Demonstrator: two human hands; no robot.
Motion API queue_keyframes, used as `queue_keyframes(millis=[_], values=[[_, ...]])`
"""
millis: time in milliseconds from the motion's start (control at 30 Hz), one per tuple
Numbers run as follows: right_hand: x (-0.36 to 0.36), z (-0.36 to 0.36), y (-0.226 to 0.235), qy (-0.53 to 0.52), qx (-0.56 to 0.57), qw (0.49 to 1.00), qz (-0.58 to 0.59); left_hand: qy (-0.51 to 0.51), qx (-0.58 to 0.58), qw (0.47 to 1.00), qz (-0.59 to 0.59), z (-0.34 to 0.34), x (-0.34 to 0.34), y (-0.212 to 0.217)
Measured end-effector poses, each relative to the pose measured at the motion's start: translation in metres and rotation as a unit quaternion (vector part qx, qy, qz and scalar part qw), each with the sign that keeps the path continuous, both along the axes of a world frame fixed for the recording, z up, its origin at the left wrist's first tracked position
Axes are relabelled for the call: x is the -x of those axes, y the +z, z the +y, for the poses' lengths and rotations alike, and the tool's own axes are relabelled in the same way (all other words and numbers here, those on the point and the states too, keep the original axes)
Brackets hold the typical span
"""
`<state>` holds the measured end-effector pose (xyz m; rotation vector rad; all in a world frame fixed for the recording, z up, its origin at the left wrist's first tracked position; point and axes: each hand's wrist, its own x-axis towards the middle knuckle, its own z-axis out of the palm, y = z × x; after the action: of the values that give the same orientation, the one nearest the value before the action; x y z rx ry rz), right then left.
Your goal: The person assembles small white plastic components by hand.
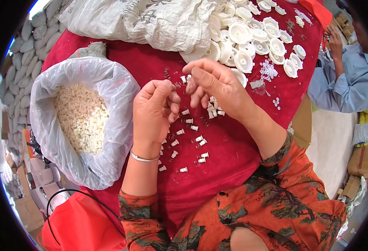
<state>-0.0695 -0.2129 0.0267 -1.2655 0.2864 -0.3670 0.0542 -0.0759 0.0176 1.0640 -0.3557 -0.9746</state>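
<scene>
My left hand (pixel 155 104) is closed in a pinch, with a thin metal spring (pixel 178 85) sticking out from its fingertips. Facing it, my right hand (pixel 217 85) curls its thumb and fingers around a small white plastic piece (pixel 184 79), partly covered by the fingers. The two hands are close together but apart, above a red cloth (pixel 230 146). Below them lie several small white plastic pieces with springs fitted on, one of them a fitted piece (pixel 184 170) near the front. A loose spring (pixel 204 121) lies beside a small heap of white pieces (pixel 212 109) under my right hand.
At left stands a plastic-lined bag (pixel 121 88) full of small cream parts. A white woven sack (pixel 150 25) lies at the back, beside a pile of round white caps (pixel 240 33). Small translucent rings (pixel 269 70) lie right. Another person in a blue shirt (pixel 343 88) sits at far right.
</scene>
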Motion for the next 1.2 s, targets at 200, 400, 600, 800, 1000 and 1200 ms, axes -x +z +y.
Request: queue_keyframes(millis=[200,400,600,800,1000,1200], values=[[-0.002,0.001,-0.007,0.005,0.018,1.000,-0.005,0.027,0.034,0.994,-0.099,-0.007,0.014,0.005],[-0.002,0.005,-0.012,-0.121,0.340,0.927,-0.099,0.009,-0.020,0.997,-0.068,-0.004,0.007,0.008],[-0.004,0.001,-0.010,-0.127,0.422,0.881,-0.171,-0.091,-0.030,0.994,0.058,0.003,-0.003,0.002],[0.000,0.004,-0.005,-0.080,0.094,0.991,-0.059,0.031,0.002,0.986,-0.165,-0.009,0.013,0.013],[0.000,0.006,-0.007,-0.046,0.072,0.994,-0.063,0.023,-0.038,0.965,-0.259,-0.005,0.015,0.009],[-0.002,-0.003,-0.009,-0.101,0.120,0.979,-0.134,-0.049,-0.044,0.997,-0.027,0.006,-0.007,0.002]])
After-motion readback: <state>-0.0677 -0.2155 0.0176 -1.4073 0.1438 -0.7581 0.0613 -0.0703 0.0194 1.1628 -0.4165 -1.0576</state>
